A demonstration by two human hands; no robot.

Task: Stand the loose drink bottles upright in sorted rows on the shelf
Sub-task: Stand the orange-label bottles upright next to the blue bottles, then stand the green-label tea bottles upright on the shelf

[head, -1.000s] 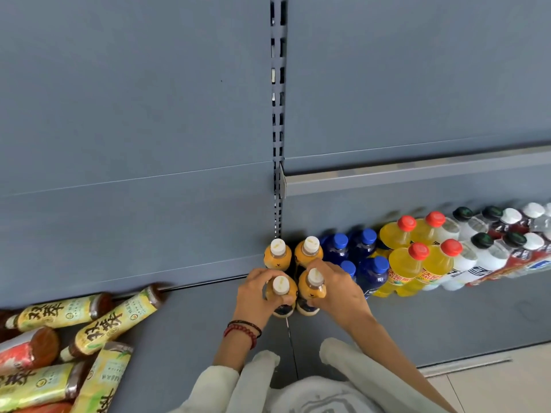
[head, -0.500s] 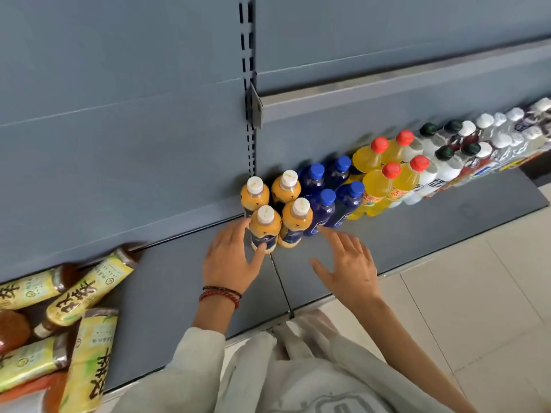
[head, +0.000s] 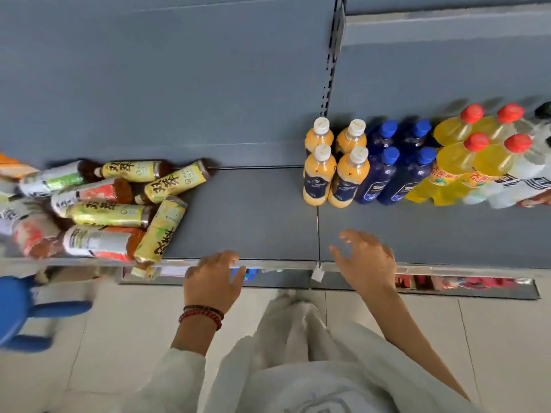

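even soft daylight, motion blur and wide-angle warp at edges

left hand (head: 213,278), right hand (head: 366,263) off orange bottles (head: 334,174)

My left hand (head: 213,278) at shelf (head: 253,210) front edge, my right hand (head: 365,260) spread above it, both empty. Four orange bottles (head: 319,174) upright beside blue bottles (head: 375,177); tea bottles (head: 110,214) lying heaped left.
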